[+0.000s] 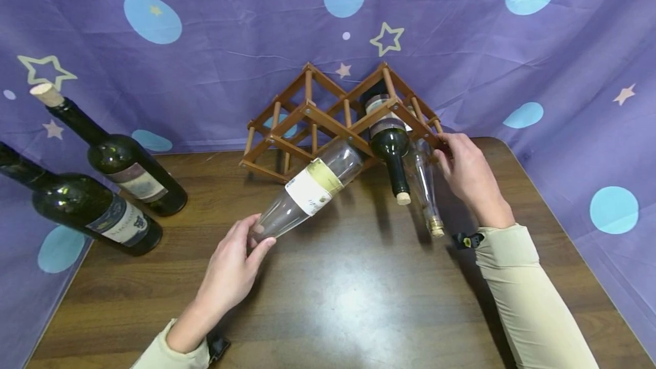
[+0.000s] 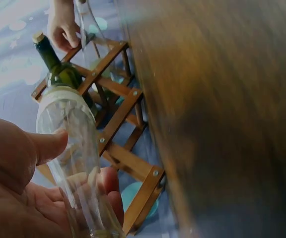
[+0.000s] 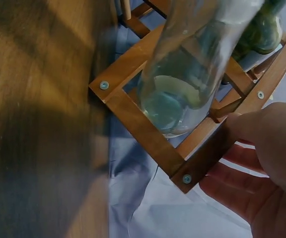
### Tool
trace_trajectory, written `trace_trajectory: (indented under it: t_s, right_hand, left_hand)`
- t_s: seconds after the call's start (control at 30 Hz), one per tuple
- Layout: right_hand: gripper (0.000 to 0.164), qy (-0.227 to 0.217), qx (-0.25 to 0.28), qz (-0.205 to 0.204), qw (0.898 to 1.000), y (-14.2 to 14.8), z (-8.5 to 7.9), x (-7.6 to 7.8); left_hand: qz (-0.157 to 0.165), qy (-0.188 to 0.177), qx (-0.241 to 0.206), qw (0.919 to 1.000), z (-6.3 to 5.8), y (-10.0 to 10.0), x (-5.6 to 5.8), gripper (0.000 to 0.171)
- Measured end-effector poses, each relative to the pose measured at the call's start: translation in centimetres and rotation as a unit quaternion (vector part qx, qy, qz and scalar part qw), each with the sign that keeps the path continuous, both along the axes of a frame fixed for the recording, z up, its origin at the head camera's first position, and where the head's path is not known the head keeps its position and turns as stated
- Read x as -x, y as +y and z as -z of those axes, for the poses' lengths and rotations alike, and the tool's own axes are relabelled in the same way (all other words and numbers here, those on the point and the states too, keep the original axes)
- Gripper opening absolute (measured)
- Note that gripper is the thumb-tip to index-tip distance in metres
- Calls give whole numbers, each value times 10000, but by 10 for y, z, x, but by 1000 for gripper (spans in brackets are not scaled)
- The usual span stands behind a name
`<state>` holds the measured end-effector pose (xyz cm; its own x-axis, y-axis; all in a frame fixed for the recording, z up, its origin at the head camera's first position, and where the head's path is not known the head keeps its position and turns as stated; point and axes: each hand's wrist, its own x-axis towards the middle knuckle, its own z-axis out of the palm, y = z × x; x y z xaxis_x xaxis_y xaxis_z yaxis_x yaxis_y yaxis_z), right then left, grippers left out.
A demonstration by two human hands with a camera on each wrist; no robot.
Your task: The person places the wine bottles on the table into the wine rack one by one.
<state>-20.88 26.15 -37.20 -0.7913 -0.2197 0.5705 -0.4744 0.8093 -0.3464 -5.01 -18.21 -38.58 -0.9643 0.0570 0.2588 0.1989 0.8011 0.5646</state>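
The left hand (image 1: 230, 263) is gripping a clear, white-labelled glass bottle (image 1: 310, 191) by its neck, the right hand (image 1: 468, 169) gripping a brown wooden lattice rack (image 1: 328, 122).

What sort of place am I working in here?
Probably a staged tabletop workspace indoors, though the wider room is out of view: a purple star-patterned cloth hangs behind a wood-grain table, on which a wooden wine rack stands.
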Motion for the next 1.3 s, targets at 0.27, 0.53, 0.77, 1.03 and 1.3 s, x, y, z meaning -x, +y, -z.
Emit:
trace_trajectory:
  t_s: [0.27,0.53,0.77,1.03,1.3]
  right_hand:
    - [30,-40,39,61,10000,0,1,1]
    - [30,-48,27,62,10000,0,2,0]
    - [30,-86,19,74,9999,-1,1,1]
    - [31,-75,-2,108,9999,-1,1,2]
    - [31,-39,10,90,10000,0,0,1]
  left_hand:
    - [23,-926,-489,9945,4,10,-3,54]
    - [170,-1622,-1042,9811,7,23,-6,55]
    - [269,-2008,-1875,9611,11,37,-7,50]
    - [310,-2329,-2747,9324,16,50,-8,42]
    - [425,-2670,-3355,9024,12,63,-8,45]
